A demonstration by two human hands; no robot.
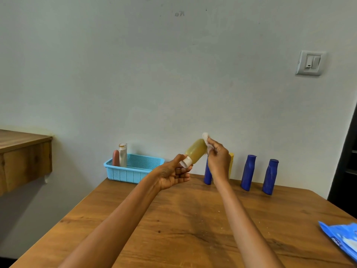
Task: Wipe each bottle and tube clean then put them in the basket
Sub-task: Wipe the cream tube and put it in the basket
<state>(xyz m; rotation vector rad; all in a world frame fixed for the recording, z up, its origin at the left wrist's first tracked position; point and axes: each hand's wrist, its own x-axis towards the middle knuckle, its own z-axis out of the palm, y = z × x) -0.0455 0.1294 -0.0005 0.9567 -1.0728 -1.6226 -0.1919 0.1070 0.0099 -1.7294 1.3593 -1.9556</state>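
Blue packet (342,241): nearest you, lying flat at the right edge of the wooden table (173,225), partly cut off by the frame.
Your left hand (174,176): raised over the table, palm up, thumb and curled fingers clamped on the white cap end of the yellow bottle (195,150).
Yellow bottle: held in the air, tilted, cap down toward your left and base up toward your right; it holds a cloudy yellow liquid.
Your right hand (218,161): fingers pinched together on a crumpled white wipe (206,141), which presses against the bottle's raised base.
Blue bottles: three stand upright near the table's far edge, one (207,175) mostly hidden behind your right wrist, one (248,173) to its right, one (270,176) farther right still.
Yellow container (231,163): only a sliver shows behind your right hand; you cannot tell its kind.
Light blue basket (133,170): on the far left corner of the table, against the wall (173,74).
Basket contents: a reddish-brown tube (116,158) and a white tube (122,154) stand upright side by side in its left end.
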